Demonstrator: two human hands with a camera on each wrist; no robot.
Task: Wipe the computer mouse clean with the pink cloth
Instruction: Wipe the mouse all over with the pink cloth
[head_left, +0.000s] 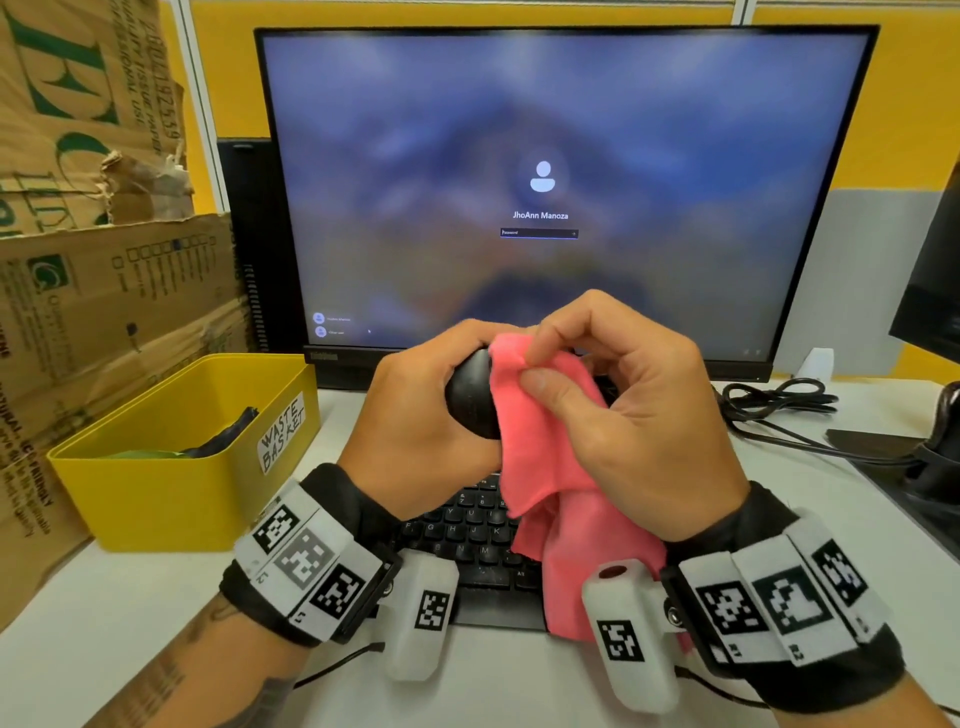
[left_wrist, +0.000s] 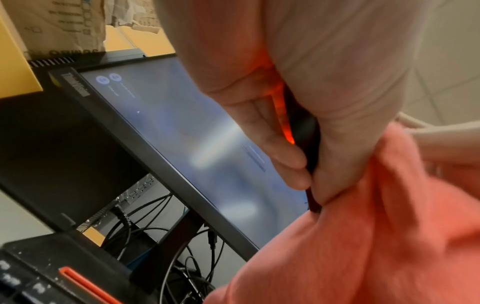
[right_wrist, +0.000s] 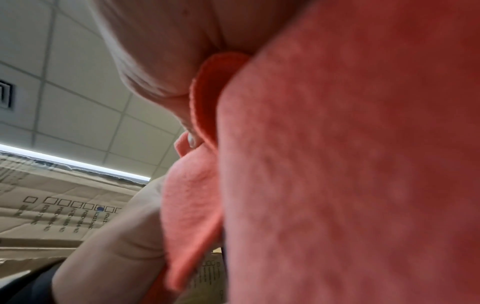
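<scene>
My left hand (head_left: 415, 410) grips the black computer mouse (head_left: 470, 397), lifted above the keyboard in front of the monitor. My right hand (head_left: 618, 410) holds the pink cloth (head_left: 550, 483) with thumb and fingers and presses it against the mouse's right side. The cloth hangs down over the keyboard. In the left wrist view the mouse (left_wrist: 302, 131) shows as a dark edge between my fingers, with a red glow at its underside, and the cloth (left_wrist: 376, 236) drapes below. The right wrist view is filled mostly by the cloth (right_wrist: 350, 164).
A black keyboard (head_left: 467, 535) lies under my hands on the white desk (head_left: 104, 623). A yellow box (head_left: 171, 467) labelled waste basket stands at the left, beside cardboard boxes (head_left: 104, 291). The monitor (head_left: 561, 182) stands behind. Black cables (head_left: 779, 400) lie at the right.
</scene>
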